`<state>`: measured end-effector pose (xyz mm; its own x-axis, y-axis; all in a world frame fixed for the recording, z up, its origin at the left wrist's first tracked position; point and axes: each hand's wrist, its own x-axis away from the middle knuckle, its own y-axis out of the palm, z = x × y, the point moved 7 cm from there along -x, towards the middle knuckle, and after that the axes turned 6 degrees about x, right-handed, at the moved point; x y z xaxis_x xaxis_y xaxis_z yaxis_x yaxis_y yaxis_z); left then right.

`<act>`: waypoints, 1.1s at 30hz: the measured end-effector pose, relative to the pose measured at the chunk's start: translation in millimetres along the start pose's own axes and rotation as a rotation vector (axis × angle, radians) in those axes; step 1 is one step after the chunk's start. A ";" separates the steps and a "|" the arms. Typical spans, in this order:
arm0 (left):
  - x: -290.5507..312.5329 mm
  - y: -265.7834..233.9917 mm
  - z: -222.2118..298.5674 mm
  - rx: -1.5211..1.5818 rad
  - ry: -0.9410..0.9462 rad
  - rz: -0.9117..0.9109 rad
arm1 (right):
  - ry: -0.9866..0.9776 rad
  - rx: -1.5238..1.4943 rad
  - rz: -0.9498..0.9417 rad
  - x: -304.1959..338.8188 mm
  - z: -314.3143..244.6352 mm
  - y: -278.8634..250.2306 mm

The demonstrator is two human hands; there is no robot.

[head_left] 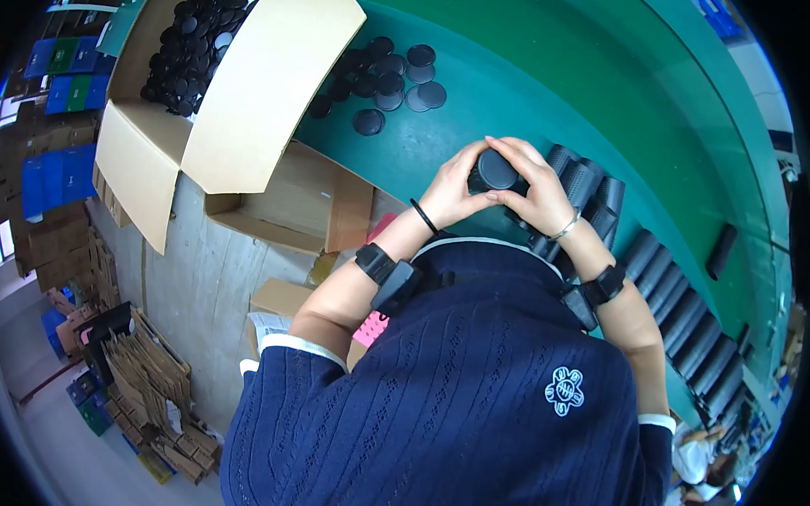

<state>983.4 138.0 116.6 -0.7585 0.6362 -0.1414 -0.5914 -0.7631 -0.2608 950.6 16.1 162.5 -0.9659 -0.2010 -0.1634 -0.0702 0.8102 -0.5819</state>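
Between my two hands stands a black cylinder with a round black cap (497,169) at its upper end. My left hand (452,187) wraps its left side, and my right hand (540,188) closes round it from the right. The fingertips of both hands meet at the far side, and the thumbs come together at the near side. Beyond my left hand, several loose black round discs (388,82) lie on the green surface. Close beside my right hand are several black tubes with a textured surface (581,183).
A row of black tubes (683,301) runs along the right of the green table (446,153). An open cardboard box (274,79) full of black discs stands at upper left. Below it sits another open carton (287,204). Flattened cardboard (146,369) is stacked at far left.
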 end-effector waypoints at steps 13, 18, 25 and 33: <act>-15.8 -3.1 -0.5 0.068 -0.022 -0.122 | 0.086 -0.130 0.040 -8.9 6.9 -5.2; -17.4 14.1 0.5 -0.100 0.062 -0.095 | 0.073 0.051 -0.027 -1.3 7.7 -14.1; -18.3 22.2 8.1 -0.360 -0.049 -0.205 | 0.376 -0.138 -0.114 10.0 27.7 -18.7; -14.4 26.7 5.8 -0.584 -0.016 -0.215 | 0.509 -0.216 -0.105 14.7 44.6 -4.2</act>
<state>977.0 107.8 117.2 -0.6459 0.7633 -0.0144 -0.4876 -0.4270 -0.7615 947.9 -14.8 127.0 -0.9457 -0.0391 0.3226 -0.1703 0.9051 -0.3897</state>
